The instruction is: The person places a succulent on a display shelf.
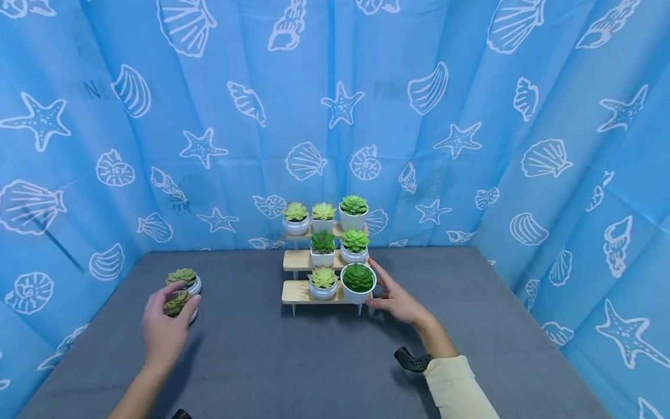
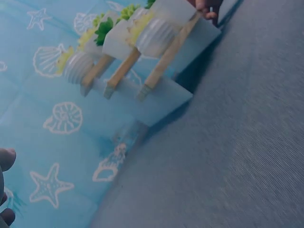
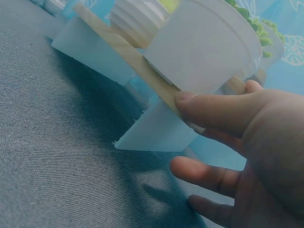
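My left hand (image 1: 163, 326) is over the front one of two potted succulents on the left, thumb and fingers apart on either side of the front succulent (image 1: 177, 304). Just behind it sits the other succulent (image 1: 181, 276) in a white pot. The left wrist view catches only fingertips (image 2: 6, 159) at its left edge; the plant is outside it. My right hand (image 1: 396, 301) pinches the right end of the lowest board of a tiered wooden plant stand (image 1: 295, 291), thumb (image 3: 204, 111) on its front edge. Beside it stands a dark green succulent (image 1: 358, 278) in a white pot (image 3: 204, 45).
On the stand's tiers are several more potted succulents, including a pale one (image 1: 322, 279) on the lowest board and a bright green one (image 1: 353, 205) at the top. Grey cloth (image 1: 246, 361) covers the table. A blue shell-print curtain (image 1: 335, 128) hangs behind and at both sides.
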`<state>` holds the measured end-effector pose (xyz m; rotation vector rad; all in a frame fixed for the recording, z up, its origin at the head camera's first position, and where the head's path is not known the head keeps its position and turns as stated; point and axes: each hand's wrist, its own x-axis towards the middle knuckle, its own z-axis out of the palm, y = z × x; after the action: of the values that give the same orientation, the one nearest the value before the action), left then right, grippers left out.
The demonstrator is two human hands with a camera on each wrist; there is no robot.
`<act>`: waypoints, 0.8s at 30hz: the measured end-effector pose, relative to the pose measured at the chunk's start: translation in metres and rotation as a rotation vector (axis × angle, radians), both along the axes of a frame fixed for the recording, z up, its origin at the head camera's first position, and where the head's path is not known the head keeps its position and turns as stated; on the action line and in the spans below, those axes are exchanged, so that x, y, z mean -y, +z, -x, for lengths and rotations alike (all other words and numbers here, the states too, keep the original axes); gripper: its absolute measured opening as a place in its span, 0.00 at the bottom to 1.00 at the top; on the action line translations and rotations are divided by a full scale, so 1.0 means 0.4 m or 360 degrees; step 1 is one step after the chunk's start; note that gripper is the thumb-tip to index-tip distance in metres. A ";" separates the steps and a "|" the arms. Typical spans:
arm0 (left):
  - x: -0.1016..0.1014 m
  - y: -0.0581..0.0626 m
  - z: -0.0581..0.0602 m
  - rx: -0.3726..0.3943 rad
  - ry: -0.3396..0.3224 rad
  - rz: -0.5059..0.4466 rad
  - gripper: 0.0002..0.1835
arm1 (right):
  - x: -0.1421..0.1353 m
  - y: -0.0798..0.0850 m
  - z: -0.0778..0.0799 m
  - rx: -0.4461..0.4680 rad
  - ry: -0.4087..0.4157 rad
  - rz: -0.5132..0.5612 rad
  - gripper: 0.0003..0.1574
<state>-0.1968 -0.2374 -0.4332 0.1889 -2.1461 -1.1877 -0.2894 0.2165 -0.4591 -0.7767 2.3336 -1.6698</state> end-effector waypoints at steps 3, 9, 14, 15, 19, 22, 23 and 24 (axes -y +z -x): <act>0.011 -0.011 -0.006 0.0036 0.0083 0.0010 0.24 | -0.001 0.001 0.000 -0.0006 -0.0012 -0.0001 0.59; 0.034 -0.035 -0.015 0.0136 0.0219 0.0006 0.29 | -0.006 -0.002 0.000 -0.0003 -0.0022 -0.0013 0.59; 0.050 -0.053 -0.016 0.0328 0.0257 -0.0051 0.35 | -0.011 -0.004 0.000 -0.0013 -0.0030 -0.0013 0.59; 0.053 -0.058 -0.015 0.0369 0.0256 -0.0072 0.36 | -0.011 -0.004 -0.001 -0.0018 -0.0029 -0.0012 0.59; 0.066 -0.078 -0.008 0.0526 0.0238 -0.0183 0.40 | -0.010 -0.006 0.002 -0.0025 -0.0004 -0.0006 0.59; 0.077 -0.092 0.002 0.0622 0.0208 -0.0305 0.43 | -0.007 -0.006 0.003 -0.0029 0.0008 -0.0008 0.59; 0.080 -0.096 0.007 0.0644 0.0200 -0.0342 0.44 | -0.005 -0.006 0.003 -0.0029 0.0009 -0.0008 0.59; 0.083 -0.100 0.011 0.0657 0.0193 -0.0377 0.44 | -0.004 -0.006 0.003 -0.0030 0.0007 -0.0009 0.59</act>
<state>-0.2013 -0.2708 -0.4732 0.7134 -2.2900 -1.4246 -0.2907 0.2183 -0.4613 -0.7997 2.3465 -1.6602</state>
